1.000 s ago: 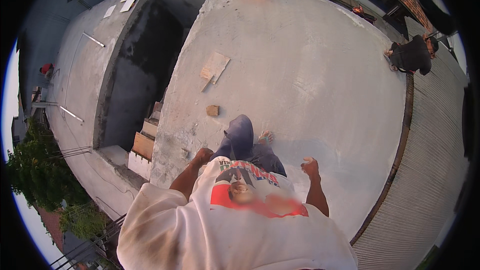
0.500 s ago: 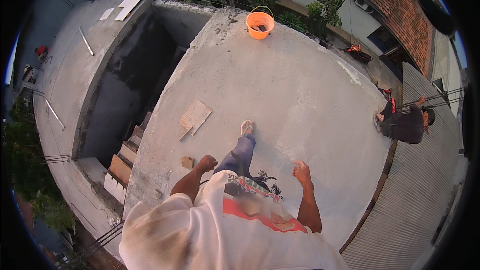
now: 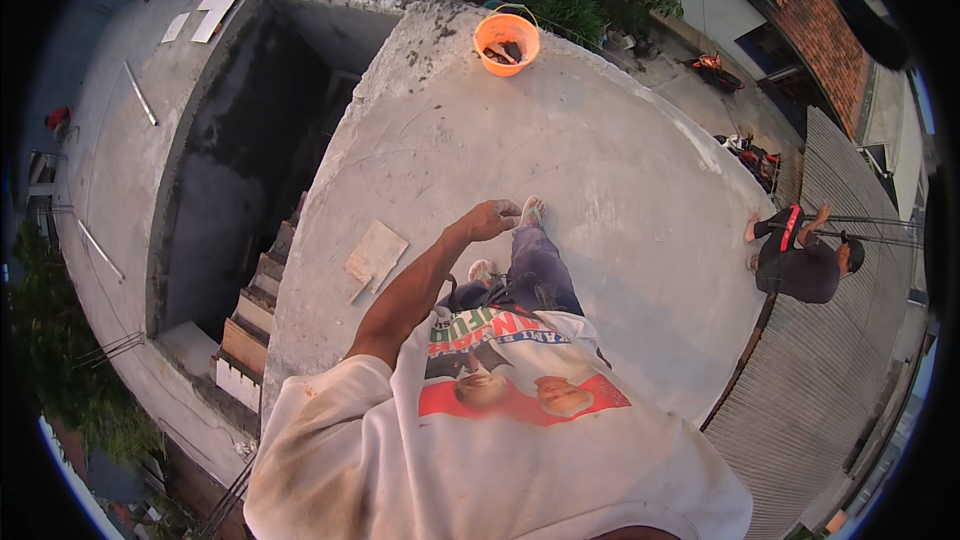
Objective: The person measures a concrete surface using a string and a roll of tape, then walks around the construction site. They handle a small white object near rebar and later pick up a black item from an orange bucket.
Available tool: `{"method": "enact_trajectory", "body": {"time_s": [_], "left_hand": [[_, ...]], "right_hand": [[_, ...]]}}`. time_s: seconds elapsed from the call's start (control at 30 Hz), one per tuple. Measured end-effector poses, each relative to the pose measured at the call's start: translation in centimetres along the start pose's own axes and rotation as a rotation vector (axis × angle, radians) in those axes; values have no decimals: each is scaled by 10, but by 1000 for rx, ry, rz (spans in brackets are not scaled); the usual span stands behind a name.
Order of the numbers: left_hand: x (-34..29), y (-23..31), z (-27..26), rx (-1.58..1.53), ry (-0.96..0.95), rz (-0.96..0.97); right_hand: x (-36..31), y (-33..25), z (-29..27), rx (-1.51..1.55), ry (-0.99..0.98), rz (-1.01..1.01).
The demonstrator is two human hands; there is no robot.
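My left hand [image 3: 489, 221] reaches forward above the grey concrete slab [image 3: 610, 150], close to one of my sandalled feet [image 3: 533, 211]. Its fingers point ahead, loosely bent and apart from the thumb, and nothing shows in them. My right hand is out of view; only a bit of skin shows at the lower edge. An orange bucket [image 3: 506, 44] with dark things inside stands at the far end of the slab. To the left of my left arm lies a flat, pale wooden board [image 3: 377, 255] with a notched end.
A deep stairwell opening [image 3: 250, 140] with wooden formwork steps [image 3: 243, 343] drops off at left. Beyond it lies another slab [image 3: 110, 170]. A person in dark clothes [image 3: 800, 265] crouches at the right edge, beside a corrugated roof [image 3: 840, 360].
My left arm has swung forward and right. My right hand has left the view. I have stepped ahead, and the bucket, board and person have shifted slightly in view.
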State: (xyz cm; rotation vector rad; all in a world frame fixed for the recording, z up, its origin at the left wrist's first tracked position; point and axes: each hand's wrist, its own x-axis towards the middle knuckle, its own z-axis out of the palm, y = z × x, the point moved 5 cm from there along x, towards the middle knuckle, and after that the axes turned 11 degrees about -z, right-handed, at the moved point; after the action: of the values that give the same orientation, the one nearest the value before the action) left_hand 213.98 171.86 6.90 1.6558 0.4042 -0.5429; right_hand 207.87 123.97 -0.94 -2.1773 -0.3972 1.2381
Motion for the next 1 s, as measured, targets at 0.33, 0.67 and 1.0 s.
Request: {"method": "enact_trajectory", "body": {"time_s": [0.33, 0.67, 1.0], "left_hand": [[161, 71, -66, 145, -181, 223], [352, 67, -147, 85, 95, -73], [434, 28, -173, -381, 308, -33]], "right_hand": [[362, -190, -179, -306, -185, -139], [804, -362, -275, -334, -25, -241], [1126, -315, -184, -532, -158, -253]]}}
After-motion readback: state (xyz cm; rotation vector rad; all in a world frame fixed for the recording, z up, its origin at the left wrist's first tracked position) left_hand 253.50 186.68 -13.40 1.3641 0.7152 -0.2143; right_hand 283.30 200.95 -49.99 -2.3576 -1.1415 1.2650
